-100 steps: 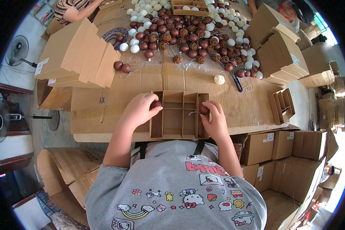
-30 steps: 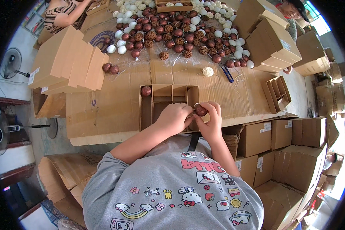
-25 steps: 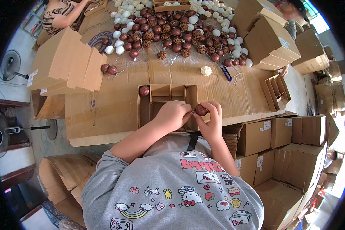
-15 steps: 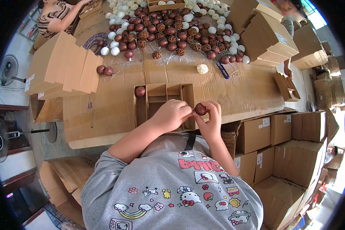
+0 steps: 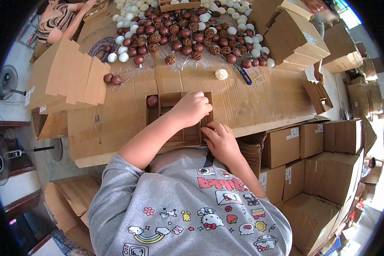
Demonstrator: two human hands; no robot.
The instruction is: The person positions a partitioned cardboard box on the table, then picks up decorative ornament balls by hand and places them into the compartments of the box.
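Head view: the left hand reaches forward over the divided cardboard box that lies on the cardboard-covered surface, directly in front of the person. The left forearm runs diagonally from the grey sleeve up to the box, wrist bent downward, fingers curled together into the right-hand compartments; whether they hold anything there cannot be seen. The right hand rests at the near right corner of the box, forearm coming from the lower right, palm down, fingers loosely together and pressed against the box edge, with nothing visible between them. One dark woven ball sits in the far left compartment of the box. Farther back on the surface lies a heap of brown and white balls, with a single pale ball beside blue scissors. Folded cardboard boxes are stacked to the left.
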